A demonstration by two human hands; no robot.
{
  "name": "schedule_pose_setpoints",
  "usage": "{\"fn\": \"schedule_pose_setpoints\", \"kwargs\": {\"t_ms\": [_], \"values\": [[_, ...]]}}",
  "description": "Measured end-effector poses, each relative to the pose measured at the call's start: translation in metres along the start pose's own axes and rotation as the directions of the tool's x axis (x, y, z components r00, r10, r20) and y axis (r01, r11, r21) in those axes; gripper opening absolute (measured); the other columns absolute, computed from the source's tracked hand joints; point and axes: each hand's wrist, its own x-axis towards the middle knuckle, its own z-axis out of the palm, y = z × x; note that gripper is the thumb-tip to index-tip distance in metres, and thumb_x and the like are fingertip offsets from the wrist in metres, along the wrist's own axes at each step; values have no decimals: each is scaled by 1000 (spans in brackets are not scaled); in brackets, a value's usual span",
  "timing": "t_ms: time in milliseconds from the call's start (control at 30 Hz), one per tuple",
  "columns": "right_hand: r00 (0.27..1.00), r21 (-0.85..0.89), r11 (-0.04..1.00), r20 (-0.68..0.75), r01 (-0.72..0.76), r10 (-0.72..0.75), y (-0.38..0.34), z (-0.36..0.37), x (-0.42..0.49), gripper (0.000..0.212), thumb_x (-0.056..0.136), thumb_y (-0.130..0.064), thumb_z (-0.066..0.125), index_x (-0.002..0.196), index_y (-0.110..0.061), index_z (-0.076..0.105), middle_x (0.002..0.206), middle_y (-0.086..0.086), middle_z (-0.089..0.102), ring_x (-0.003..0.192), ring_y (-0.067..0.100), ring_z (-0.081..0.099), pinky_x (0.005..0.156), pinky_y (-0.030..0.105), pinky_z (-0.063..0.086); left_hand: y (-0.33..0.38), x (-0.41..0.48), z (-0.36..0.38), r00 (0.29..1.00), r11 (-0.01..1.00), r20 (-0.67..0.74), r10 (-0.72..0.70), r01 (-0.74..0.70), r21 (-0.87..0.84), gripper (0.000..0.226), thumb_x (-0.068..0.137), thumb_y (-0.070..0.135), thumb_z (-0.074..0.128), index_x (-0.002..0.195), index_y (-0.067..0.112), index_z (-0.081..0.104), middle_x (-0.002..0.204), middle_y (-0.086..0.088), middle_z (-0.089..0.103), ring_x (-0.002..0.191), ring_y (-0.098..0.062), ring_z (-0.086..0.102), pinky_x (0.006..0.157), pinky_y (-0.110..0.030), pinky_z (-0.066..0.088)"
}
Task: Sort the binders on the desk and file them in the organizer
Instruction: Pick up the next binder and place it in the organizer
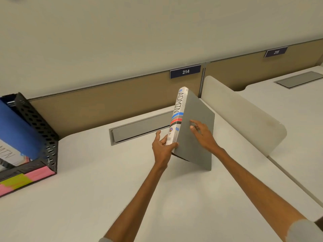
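Note:
A grey binder (199, 112) with a white spine marked ADMIN stands tilted on the white desk (104, 198), its lower corner resting on the surface. My left hand (163, 147) grips the bottom of the spine. Resting flat against the grey cover are the spread fingers of my right hand (202, 133). At the left edge sits the black perforated organizer (40, 123); it holds a blue binder (15, 130) and a white spine lettered MIN, partly cut off by the frame.
Pink and yellow sticky labels (22, 180) line the organizer's front base. A grey cable hatch (139, 128) is set into the desk behind the binder. A white divider panel (244, 116) stands to the right, with a neighbouring desk beyond. Back partitions carry signs 214 and 215.

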Motion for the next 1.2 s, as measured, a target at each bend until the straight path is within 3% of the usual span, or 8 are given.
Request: {"fn": "schedule_pose_setpoints", "kwargs": {"t_ms": [167, 300, 433, 567, 700, 867, 1033, 1200], "values": [[998, -54, 997, -28, 50, -52, -35, 1, 15, 51, 95, -60, 39, 143, -41, 35, 142, 4, 43, 125, 23, 51, 99, 50, 50, 23, -5, -23, 993, 994, -53, 108, -107, 35, 98, 71, -2, 81, 152, 16, 29, 108, 11, 66, 88, 1, 70, 65, -26, 60], [992, -17, 998, -101, 68, -69, -72, -3, 37, 58, 96, -59, 39, 148, -38, 26, 153, 3, 34, 133, 27, 45, 101, 55, 47, 41, -14, -44, 974, 974, -72, 215, -208, 86, 92, 73, -2, 80, 150, 15, 33, 113, -1, 70, 95, -5, 70, 74, -28, 60], [982, 112, 989, -172, 93, -73, -116, -14, 65, 61, 98, -55, 40, 151, -31, 21, 153, 8, 34, 136, 30, 42, 102, 52, 44, 55, -27, -68, 944, 939, -76, 322, -309, 150, 87, 72, -3, 78, 147, 17, 39, 112, 4, 73, 101, -13, 69, 81, -32, 59], [987, 268, 957, -137, 114, -79, -158, -4, 80, 54, 102, -53, 31, 150, -32, 22, 150, 6, 36, 137, 27, 38, 106, 59, 40, 65, -38, -98, 922, 919, -107, 373, -352, 176, 73, 69, -3, 79, 128, 35, 56, 123, 7, 67, 106, -11, 67, 79, -35, 60], [996, 368, 925, -36, 94, -87, -189, 31, 74, 40, 102, -53, 26, 133, -32, 40, 115, 8, 56, 118, 26, 56, 96, 55, 51, 64, -48, -133, 915, 922, -167, 368, -337, 189, 65, 68, -8, 77, 128, 13, 63, 115, 24, 67, 107, -8, 66, 84, -36, 59], [993, 423, 900, -5, 109, -118, -221, 72, 64, 32, 100, -51, 38, 128, -40, 50, 100, -2, 57, 97, 14, 63, 74, 39, 60, 62, -65, -182, 895, 905, -197, 401, -354, 236, 65, 69, -8, 76, 122, 26, 63, 111, 24, 69, 104, -6, 66, 80, -30, 59], [997, 480, 874, -23, 79, -78, -265, 109, 53, 32, 87, -62, 57, 94, -32, 67, 81, -5, 62, 75, 0, 64, 57, 22, 56, 66, -80, -222, 884, 894, -208, 418, -360, 266, 66, 67, 2, 76, 122, 33, 60, 112, 30, 67, 106, -2, 65, 76, -22, 58], [990, 492, 862, 0, 125, -144, -307, 144, 46, 34, 87, -53, 64, 94, -20, 62, 77, -5, 58, 65, 5, 60, 49, 23, 51, 63, -89, -263, 864, 896, -281, 418, -341, 283, 72, 65, -14, 75, 125, 25, 62, 120, 10, 68, 104, -1, 66, 82, -17, 54]]}}
